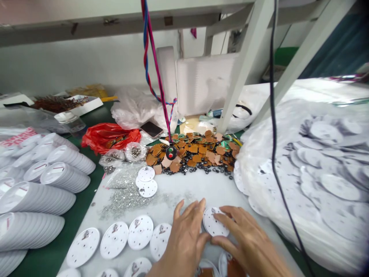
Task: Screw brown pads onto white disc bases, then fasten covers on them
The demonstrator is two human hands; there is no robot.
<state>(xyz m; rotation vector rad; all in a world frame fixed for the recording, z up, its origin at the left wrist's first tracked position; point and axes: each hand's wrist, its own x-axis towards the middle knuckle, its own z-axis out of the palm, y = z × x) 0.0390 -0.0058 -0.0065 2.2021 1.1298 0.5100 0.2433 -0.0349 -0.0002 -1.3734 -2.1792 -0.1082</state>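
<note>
My left hand (186,234) lies palm down on the white work mat (187,190), fingers stretched forward, fingertips touching the left edge of a white round disc (213,224). My right hand (249,240) pinches the same disc from the right with thumb and forefinger. A row of similar white discs (115,238), each with a small metal part, lies to the left of my hands. Two bare discs (147,182) sit farther up the mat beside a scatter of small silver screws (123,192).
A heap of brown circuit boards and black beads (196,154) lies at the mat's far end. Stacks of white lamp housings (43,184) fill the left. A big clear bag of discs (317,173) bulges at right. A hanging cord with a button (171,152), red bag (111,135) and phone (152,129) sit beyond.
</note>
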